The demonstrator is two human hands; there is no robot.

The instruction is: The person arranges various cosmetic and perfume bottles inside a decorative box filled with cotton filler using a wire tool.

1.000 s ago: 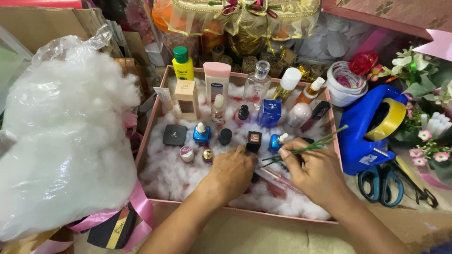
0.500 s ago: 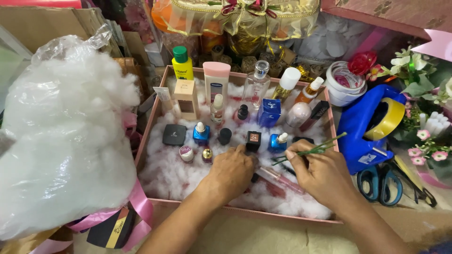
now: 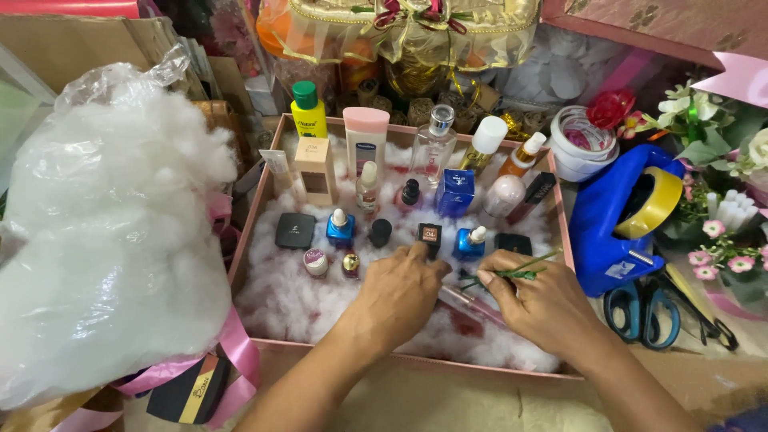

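My left hand point(image 3: 398, 298) flat on white stuffing in pink box point(image 3: 258, 210), fingers loosely curled, fingertips touching small dark bottle point(image 3: 429, 236). My right hand point(image 3: 538, 298) pinches green sprig point(image 3: 512, 272) over stuffing. Box holds upright cosmetic bottles, compacts, jars.
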